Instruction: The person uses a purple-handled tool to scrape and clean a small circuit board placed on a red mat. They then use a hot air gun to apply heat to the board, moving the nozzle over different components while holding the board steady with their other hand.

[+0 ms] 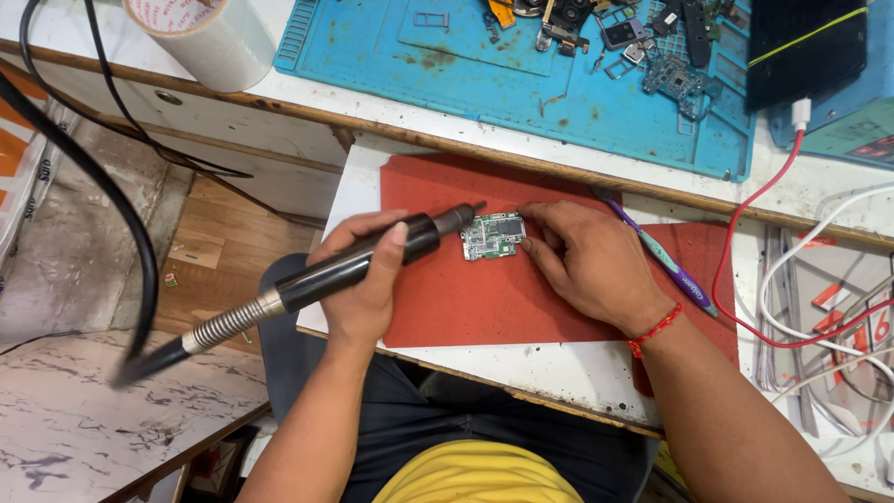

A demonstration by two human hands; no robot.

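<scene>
1. From the head view, my left hand [368, 270] was wrapped shut around the black handle of the hot-air wand [354, 261]; thumb on top, fingers curled under, no gap in the grip; the wand's long axis ran from lower left, where its spring collar and cable hung off the bench edge, up to the right, where its metal nozzle [463, 216] ended.
2. The nozzle tip sat just beside the upper left corner of the small green circuit board [493, 235]; I could not tell whether it touched or hovered just above; the board lay flat on the red mat [447, 307], its long side roughly across my view, to the right of the nozzle and between my 2 hands.
3. My right hand [587, 265] lay palm down on the mat, fingers loosely spread and half curled, holding nothing; its fingertips [527, 244] pressed against the board's right edge, so this hand was the nearer to the board, touching it, while the left reached it only through the wand.
4. Near my right wrist a purple and teal toothbrush [666, 261] lay slantwise on the mat, apart from the board; beyond the mat's far edge sat the blue work mat [484, 84] strewn with phone parts.
</scene>
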